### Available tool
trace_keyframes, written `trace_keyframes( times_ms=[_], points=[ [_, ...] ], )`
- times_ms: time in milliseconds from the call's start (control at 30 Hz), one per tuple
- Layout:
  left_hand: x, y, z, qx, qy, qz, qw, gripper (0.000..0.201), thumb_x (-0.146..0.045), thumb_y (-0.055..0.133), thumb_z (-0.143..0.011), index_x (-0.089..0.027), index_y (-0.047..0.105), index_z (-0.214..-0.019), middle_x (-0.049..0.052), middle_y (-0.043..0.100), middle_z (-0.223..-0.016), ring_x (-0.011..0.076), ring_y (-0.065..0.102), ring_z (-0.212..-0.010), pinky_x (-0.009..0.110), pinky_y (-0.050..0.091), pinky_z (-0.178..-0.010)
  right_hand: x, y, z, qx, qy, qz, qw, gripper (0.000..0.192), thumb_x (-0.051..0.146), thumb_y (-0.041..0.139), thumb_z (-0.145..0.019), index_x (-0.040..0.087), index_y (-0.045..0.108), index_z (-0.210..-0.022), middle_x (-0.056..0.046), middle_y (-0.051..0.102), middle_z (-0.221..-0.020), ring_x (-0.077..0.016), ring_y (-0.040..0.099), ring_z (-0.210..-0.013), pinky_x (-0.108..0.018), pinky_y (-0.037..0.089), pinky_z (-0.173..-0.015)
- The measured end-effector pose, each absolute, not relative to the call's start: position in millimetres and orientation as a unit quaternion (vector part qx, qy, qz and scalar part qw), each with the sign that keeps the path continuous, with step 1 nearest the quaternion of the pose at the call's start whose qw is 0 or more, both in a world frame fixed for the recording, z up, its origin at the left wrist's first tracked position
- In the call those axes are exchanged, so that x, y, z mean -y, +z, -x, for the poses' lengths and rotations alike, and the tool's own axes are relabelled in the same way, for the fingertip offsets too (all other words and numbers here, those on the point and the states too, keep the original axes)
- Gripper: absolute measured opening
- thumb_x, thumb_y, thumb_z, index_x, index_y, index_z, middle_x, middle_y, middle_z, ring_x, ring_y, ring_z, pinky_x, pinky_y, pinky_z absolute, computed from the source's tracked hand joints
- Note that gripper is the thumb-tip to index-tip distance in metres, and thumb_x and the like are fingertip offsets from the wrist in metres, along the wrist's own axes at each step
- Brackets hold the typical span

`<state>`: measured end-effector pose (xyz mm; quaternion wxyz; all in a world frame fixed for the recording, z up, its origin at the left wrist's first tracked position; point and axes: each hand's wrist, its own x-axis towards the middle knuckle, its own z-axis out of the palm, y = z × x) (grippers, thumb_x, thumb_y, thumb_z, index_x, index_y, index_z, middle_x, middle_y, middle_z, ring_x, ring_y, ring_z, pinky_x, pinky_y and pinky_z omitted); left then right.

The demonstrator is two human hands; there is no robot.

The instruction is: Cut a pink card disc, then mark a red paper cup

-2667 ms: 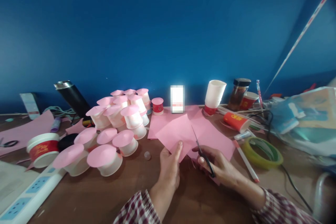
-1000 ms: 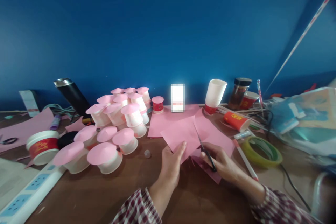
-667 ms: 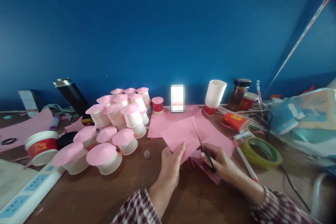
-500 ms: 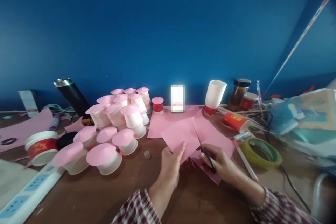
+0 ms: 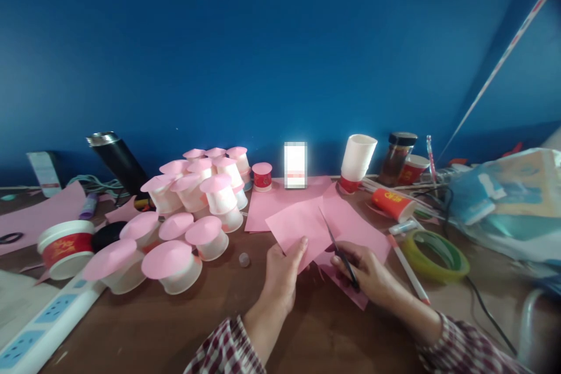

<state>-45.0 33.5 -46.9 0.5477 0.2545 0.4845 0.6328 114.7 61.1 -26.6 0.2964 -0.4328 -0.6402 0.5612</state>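
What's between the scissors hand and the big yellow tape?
In the head view, a white pen with orange ends lies on the table between the right hand and the yellow tape roll; a flat pink sheet reaches near its far end.

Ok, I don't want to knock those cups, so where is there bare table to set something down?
The widest bare patch of tabletop lies between the power strip, the pink-topped cups and the left forearm. A smaller one lies between left forearm and right forearm. Crowded: the right side, with tape roll and plastic bag.
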Motion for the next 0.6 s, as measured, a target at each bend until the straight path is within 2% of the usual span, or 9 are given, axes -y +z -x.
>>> trace_keyframes(
  times_ms=[167,367,600],
  points=[
    [-34,-47,46,-0.483,0.636,-0.254,0.546,0.042,-0.044,0.075,-0.065,-0.007,0.068,-0.084,0.01,0.07,-0.071,0.0179,0.063,-0.06,0.028,0.049,-0.055,-62,-31,-116,0.632,0.567,0.44,0.293,0.046,0.06,0.062,-0.072,0.015,0.056,-0.081,0.004,0.048,-0.054,-0.0076,0.045,-0.044,-0.018,0.033,-0.038],
    [-36,-48,50,-0.502,0.628,-0.242,0.543,0.047,-0.048,0.074,-0.063,-0.008,0.069,-0.086,0.009,0.069,-0.069,0.0152,0.06,-0.054,0.025,0.045,-0.05,-63,-37,-118,0.622,0.571,0.451,0.289,0.055,0.059,0.062,-0.073,0.013,0.057,-0.103,0.004,0.051,-0.056,-0.0095,0.051,-0.046,-0.018,0.035,-0.038],
    [-40,-54,57,-0.521,0.622,-0.283,0.512,0.045,-0.048,0.072,-0.066,-0.008,0.071,-0.087,0.01,0.069,-0.071,0.0184,0.062,-0.062,0.027,0.047,-0.057,-64,-40,-117,0.619,0.577,0.442,0.296,0.058,0.059,0.062,-0.073,0.012,0.057,-0.105,0.003,0.053,-0.056,-0.0098,0.051,-0.047,-0.019,0.036,-0.039]
  ],
)
